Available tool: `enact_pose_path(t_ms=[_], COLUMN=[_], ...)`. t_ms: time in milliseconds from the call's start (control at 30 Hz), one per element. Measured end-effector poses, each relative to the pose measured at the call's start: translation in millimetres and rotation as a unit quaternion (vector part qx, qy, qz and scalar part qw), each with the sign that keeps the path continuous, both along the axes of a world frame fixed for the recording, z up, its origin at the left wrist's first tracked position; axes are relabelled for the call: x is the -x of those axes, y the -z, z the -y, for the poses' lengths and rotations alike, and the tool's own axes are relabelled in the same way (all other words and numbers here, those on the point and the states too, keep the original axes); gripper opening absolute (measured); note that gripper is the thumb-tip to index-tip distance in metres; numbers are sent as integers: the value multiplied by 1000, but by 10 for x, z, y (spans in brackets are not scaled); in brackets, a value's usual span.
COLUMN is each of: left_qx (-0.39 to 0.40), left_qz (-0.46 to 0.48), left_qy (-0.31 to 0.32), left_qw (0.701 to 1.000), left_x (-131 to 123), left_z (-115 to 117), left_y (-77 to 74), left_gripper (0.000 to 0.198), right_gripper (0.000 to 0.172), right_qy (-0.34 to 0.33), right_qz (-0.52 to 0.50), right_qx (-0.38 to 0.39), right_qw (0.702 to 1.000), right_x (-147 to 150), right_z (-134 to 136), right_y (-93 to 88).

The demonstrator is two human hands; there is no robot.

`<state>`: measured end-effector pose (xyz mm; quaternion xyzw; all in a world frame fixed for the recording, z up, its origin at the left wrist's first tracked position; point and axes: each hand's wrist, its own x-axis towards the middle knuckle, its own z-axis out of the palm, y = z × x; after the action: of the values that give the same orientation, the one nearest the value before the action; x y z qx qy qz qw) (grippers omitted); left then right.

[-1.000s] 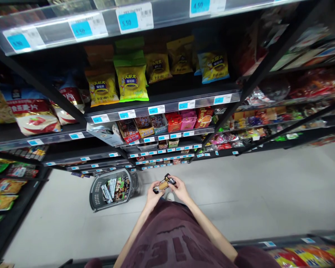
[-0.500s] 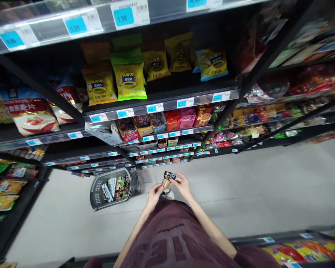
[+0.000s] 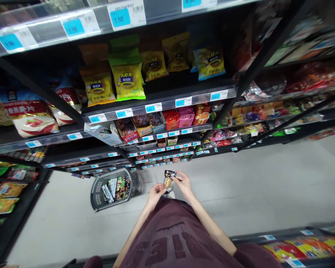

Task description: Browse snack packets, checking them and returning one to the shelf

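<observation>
Between my two hands, in front of my body, is a small snack packet [image 3: 168, 181], black at its ends with a tan middle. My left hand [image 3: 155, 194] pinches its lower left edge. With thumb and fingers, my right hand [image 3: 183, 183] grips the upper right side. The print on the packet is too small to read. To the left, on the floor, stands a grey shopping basket [image 3: 96, 201] holding several packaged items.
Ahead rises a dark shelf rack with yellow snack bags [image 3: 130, 80] and small candy boxes [image 3: 171, 121]. Large cereal bags [image 3: 33, 117] fill a shelf at the left. Behind on the right is another shelf of colourful packets [image 3: 304, 247]. Grey floor [image 3: 257, 193] lies between the racks.
The packet has turned slightly more upright between my hands, and its tan middle shows more fully. Both hands still hold it. The view has shifted a little.
</observation>
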<state>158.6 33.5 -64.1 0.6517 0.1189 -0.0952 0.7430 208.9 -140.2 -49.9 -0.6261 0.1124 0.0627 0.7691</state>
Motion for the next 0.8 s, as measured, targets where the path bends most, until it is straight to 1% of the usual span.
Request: enact_pose_path(t_ms=[167,400,633,700,800], left_qx=[4,36,61,60,61], left_qz=[4,3,4,9,20], left_qy=[8,-12,-11,-7,1], left_qw=[1000,999,998,998,998], left_x=[-8,2,37,37,24], left_z=[-6,-33,-55,-47,-14], left_y=[-15,-32,18,31,25], left_gripper=[32,34,32,32,32], right_gripper=[57,55,55,54,47], right_qy=[-13,-36,-57,-94,-186], right_qz=[5,4,-9,-20,-24], right_qx=[5,-9,-14,-25,-35], right_qw=[1000,999,998,995,982], right_x=[4,17,44,71,124], right_z=[-2,-51,-28,7,54], right_y=[2,8,49,54,58])
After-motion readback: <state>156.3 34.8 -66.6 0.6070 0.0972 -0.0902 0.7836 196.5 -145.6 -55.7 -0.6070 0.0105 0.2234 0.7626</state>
